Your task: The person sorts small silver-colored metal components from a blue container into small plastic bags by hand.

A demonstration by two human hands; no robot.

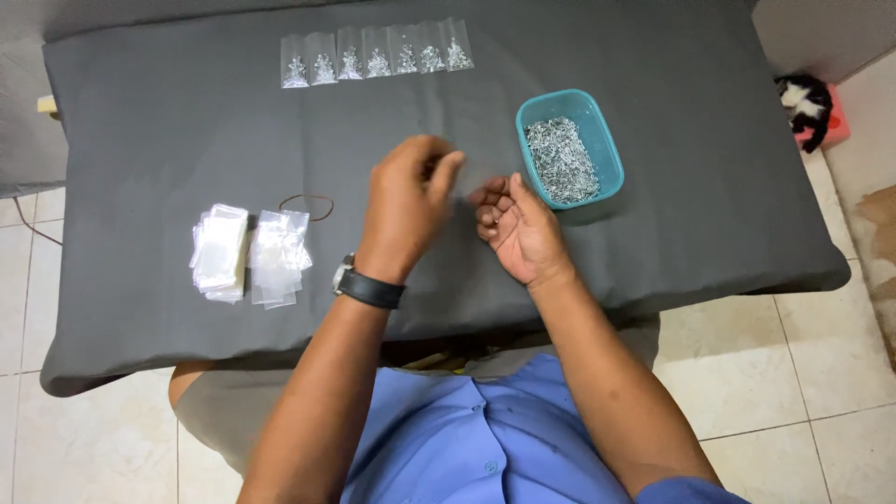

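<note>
At the centre of the frame, my left hand (406, 201), a black watch (367, 286) on its wrist, hovers over the grey cloth (168, 149) with fingers curled and thumb pressed toward the fingertips, pinching something too small to make out. Just to its right, my right hand (516, 227) lies palm up, fingers loosely curled; whether it cradles anything I cannot tell.

Right of my hands, in the upper middle of the frame, sits a teal tub (597, 140), rectangular with rounded corners, holding a heap of small silvery metal pieces (560, 161). The tub stands near my right fingertips but apart from them.

Along the top of the frame, a row of seven small clear bags (376, 54) lies side by side, each with a little cluster of the same silvery pieces at its bottom. At left centre, two stacks of empty clear bags (247, 252) rest beside each other, with a thin brown rubber band (308, 205) just right of them.

At the far right edge, a black-and-white cat (806, 101) lies on the tiled floor (793, 355).
</note>
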